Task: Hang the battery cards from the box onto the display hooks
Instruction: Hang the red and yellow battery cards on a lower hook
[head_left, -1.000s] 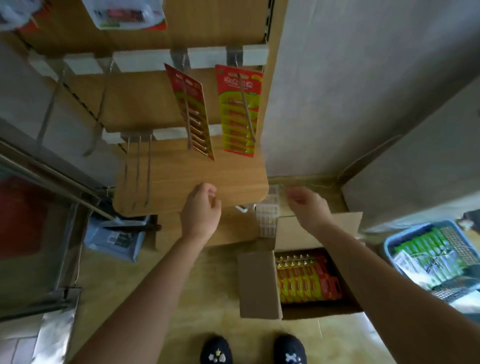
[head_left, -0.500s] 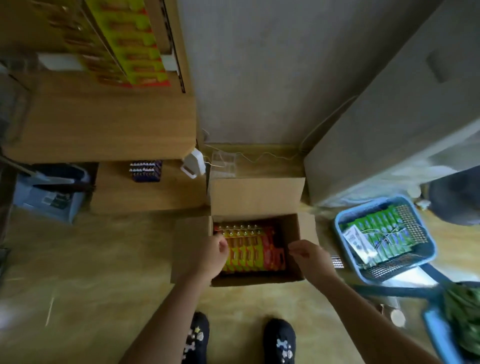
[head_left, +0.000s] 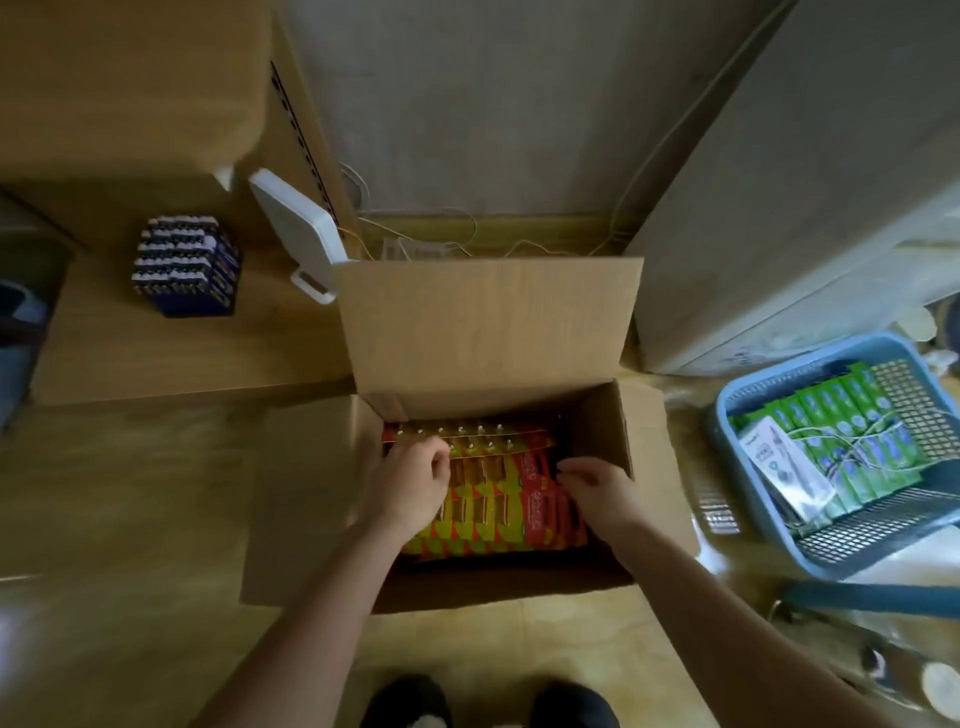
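An open cardboard box (head_left: 488, 332) stands on the floor in front of me, its back flap upright. Inside lies a stack of battery cards (head_left: 498, 499), red, yellow and green, with gold batteries showing. My left hand (head_left: 410, 483) is in the box over the left end of the stack, its fingers curled onto the top cards. My right hand (head_left: 597, 493) reaches in from the right, and its bent fingertips touch the cards' red ends. The display hooks are out of view.
A blue basket (head_left: 719, 421) of green packs sits on the floor at the right, beside a grey cabinet (head_left: 779, 208). A dark blue battery box (head_left: 187, 265) rests on a low wooden shelf at the left. A white device (head_left: 301, 234) leans behind the box.
My view has dropped from the hooks and hung cards down to the box. Both hands have come down from the shelf edge into the box and onto the cards.
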